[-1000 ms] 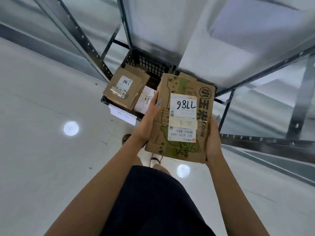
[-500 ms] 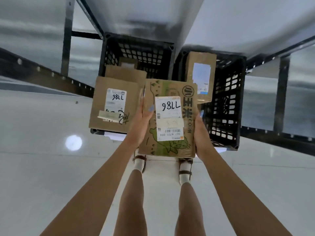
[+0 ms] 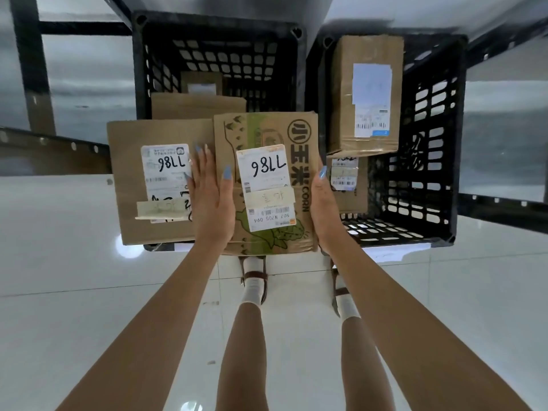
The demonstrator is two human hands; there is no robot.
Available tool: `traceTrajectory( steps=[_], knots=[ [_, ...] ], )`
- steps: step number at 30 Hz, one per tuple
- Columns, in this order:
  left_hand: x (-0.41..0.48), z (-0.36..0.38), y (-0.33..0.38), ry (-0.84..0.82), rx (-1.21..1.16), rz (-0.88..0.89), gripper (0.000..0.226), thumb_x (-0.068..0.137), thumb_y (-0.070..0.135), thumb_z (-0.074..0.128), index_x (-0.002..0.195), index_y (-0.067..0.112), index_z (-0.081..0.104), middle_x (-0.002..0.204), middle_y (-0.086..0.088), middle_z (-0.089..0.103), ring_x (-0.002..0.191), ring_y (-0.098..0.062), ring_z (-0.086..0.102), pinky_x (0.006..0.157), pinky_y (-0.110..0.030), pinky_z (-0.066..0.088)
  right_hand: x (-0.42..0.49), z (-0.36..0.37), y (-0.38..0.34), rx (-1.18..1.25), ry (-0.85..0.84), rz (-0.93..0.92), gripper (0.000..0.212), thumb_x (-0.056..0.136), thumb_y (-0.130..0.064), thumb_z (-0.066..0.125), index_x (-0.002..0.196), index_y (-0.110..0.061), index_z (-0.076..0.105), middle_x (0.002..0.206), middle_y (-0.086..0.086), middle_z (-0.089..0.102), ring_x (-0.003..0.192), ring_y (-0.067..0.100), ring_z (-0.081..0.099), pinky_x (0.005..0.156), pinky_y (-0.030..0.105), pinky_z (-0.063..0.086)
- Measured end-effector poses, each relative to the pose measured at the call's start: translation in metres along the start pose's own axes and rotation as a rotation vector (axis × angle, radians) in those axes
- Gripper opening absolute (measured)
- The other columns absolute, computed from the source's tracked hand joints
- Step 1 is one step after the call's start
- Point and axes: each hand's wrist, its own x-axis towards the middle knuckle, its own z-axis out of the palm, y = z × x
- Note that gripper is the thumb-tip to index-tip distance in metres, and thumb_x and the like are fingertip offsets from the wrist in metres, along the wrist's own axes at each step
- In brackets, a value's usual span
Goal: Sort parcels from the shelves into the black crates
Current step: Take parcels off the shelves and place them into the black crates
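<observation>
Parcels already lie in the left crate and right crate, and the corn parcel hangs over the left one's near edge beside a matching 7786 parcel, pressed between the flat left hand and right hand, whose fingers are hidden, not yet dropped in.

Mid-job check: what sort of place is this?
Likely a parcel depot or stockroom: labelled cardboard parcels sit in black crates under metal shelving, and the left hand and right hand hold another numbered parcel.
</observation>
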Motion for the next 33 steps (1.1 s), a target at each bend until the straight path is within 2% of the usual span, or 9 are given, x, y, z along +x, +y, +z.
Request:
traceTrajectory(
  steps=[5, 8, 10, 13, 16, 20, 25, 28, 33],
  knots=[
    [0.005, -0.010, -0.008, 0.027, 0.001, 0.018, 0.069, 0.096, 0.053, 0.015, 0.155, 0.018, 0.008, 0.164, 0.003, 0.002, 0.148, -0.002, -0.007, 0.120, -0.025, -0.010, 0.006, 0.011, 0.002, -0.059, 0.014, -0.047, 0.055, 0.103, -0.050, 0.022, 0.152, -0.025, 0.023, 0.138, 0.010, 0.056, 0.116, 0.020, 0.062, 0.101, 0.041, 0.051],
    [0.000, -0.016, -0.004, 0.040, -0.082, -0.027, 0.063, 0.099, 0.043, 0.025, 0.155, 0.019, 0.010, 0.163, 0.005, 0.006, 0.146, 0.000, -0.003, 0.122, -0.030, -0.005, 0.001, 0.011, -0.001, -0.104, 0.038, -0.052, 0.068, 0.084, -0.076, 0.028, 0.146, -0.053, 0.015, 0.149, -0.002, 0.045, 0.128, 0.021, 0.053, 0.107, 0.051, 0.043],
    [-0.004, -0.020, 0.001, 0.057, -0.143, -0.050, 0.061, 0.100, 0.041, 0.031, 0.155, 0.022, 0.012, 0.163, 0.005, 0.010, 0.148, -0.005, 0.003, 0.124, -0.040, 0.006, -0.004, 0.007, -0.007, -0.092, 0.060, -0.078, 0.064, 0.079, -0.078, 0.038, 0.138, -0.067, 0.013, 0.156, -0.012, 0.034, 0.137, 0.017, 0.043, 0.112, 0.052, 0.036],
    [-0.015, -0.029, 0.018, 0.087, -0.225, -0.050, 0.058, 0.098, 0.033, 0.047, 0.152, 0.021, 0.027, 0.158, 0.010, 0.026, 0.142, 0.004, 0.014, 0.120, -0.032, 0.019, -0.019, 0.001, -0.031, -0.030, 0.122, -0.155, 0.069, 0.095, -0.038, 0.057, 0.152, -0.042, 0.017, 0.160, -0.015, 0.023, 0.145, 0.004, 0.023, 0.121, 0.042, 0.022],
    [-0.036, -0.046, 0.048, 0.129, -0.307, -0.011, 0.045, 0.094, 0.016, 0.057, 0.138, 0.014, 0.050, 0.139, 0.005, 0.054, 0.130, -0.006, 0.048, 0.106, -0.017, 0.039, -0.040, -0.004, -0.056, -0.051, 0.146, -0.214, 0.066, 0.095, -0.004, 0.057, 0.151, -0.024, 0.029, 0.155, -0.011, 0.033, 0.139, -0.003, 0.027, 0.117, 0.022, 0.024],
    [-0.069, -0.072, 0.100, 0.116, -0.337, 0.076, 0.032, 0.091, 0.019, 0.060, 0.123, 0.012, 0.060, 0.119, 0.006, 0.066, 0.107, -0.001, 0.061, 0.093, -0.017, 0.047, -0.088, -0.007, -0.096, 0.020, 0.088, -0.266, 0.044, 0.093, 0.004, 0.055, 0.131, -0.017, 0.053, 0.130, -0.011, 0.057, 0.126, 0.003, 0.050, 0.113, 0.027, 0.037],
    [-0.123, -0.118, 0.186, 0.024, -0.300, 0.147, 0.025, 0.095, 0.012, 0.058, 0.119, 0.016, 0.063, 0.110, 0.008, 0.068, 0.102, -0.002, 0.061, 0.091, -0.017, 0.047, -0.183, -0.024, -0.159, 0.085, -0.020, -0.331, 0.033, 0.091, 0.011, 0.051, 0.121, -0.002, 0.056, 0.115, 0.006, 0.063, 0.107, 0.013, 0.061, 0.101, 0.028, 0.047],
    [-0.165, -0.148, 0.240, -0.035, -0.271, 0.191, 0.024, 0.095, 0.011, 0.055, 0.116, 0.019, 0.064, 0.107, 0.015, 0.067, 0.101, 0.000, 0.061, 0.092, -0.018, 0.047, -0.251, -0.046, -0.193, 0.080, -0.025, -0.348, 0.030, 0.091, 0.011, 0.049, 0.114, -0.006, 0.060, 0.107, -0.003, 0.066, 0.102, 0.005, 0.061, 0.091, 0.017, 0.048],
    [-0.260, -0.185, 0.324, -0.124, -0.252, 0.304, 0.022, 0.096, 0.016, 0.054, 0.113, 0.017, 0.067, 0.110, 0.009, 0.069, 0.105, -0.007, 0.062, 0.094, -0.029, 0.050, -0.368, -0.106, -0.225, 0.122, 0.017, -0.414, 0.020, 0.094, -0.001, 0.056, 0.107, -0.014, 0.064, 0.106, -0.004, 0.067, 0.100, 0.006, 0.061, 0.083, 0.020, 0.049]
  ],
)
